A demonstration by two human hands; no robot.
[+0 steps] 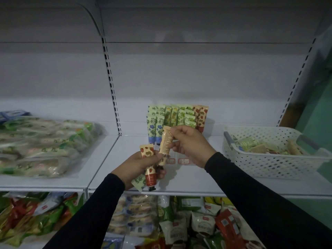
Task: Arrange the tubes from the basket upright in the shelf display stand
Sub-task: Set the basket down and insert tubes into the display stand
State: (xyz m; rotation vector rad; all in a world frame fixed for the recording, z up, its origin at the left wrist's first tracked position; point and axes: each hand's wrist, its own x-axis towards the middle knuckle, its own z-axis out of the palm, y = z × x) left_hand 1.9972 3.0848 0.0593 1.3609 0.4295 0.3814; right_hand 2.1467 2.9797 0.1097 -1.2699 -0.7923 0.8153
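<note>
My left hand (138, 165) grips a bunch of small tubes: a strawberry-print tube (147, 159) with a red base, a green leaf-print tube (138, 182) below the palm, and the lower end of a cream tube (166, 143). My right hand (190, 143) pinches the top of that cream tube, its printed back facing me. Behind them, several tubes stand upright in rows in the display stand (177, 118) on the white shelf (188, 178). The white perforated basket (265, 159) at the right holds several more tubes.
Bagged goods in clear wrap (45, 144) fill the left shelf bay. Two small price labels (177, 161) lie on the shelf by my hands. Packets of snacks (179, 223) crowd the shelf below. A slotted upright (112, 87) divides the bays.
</note>
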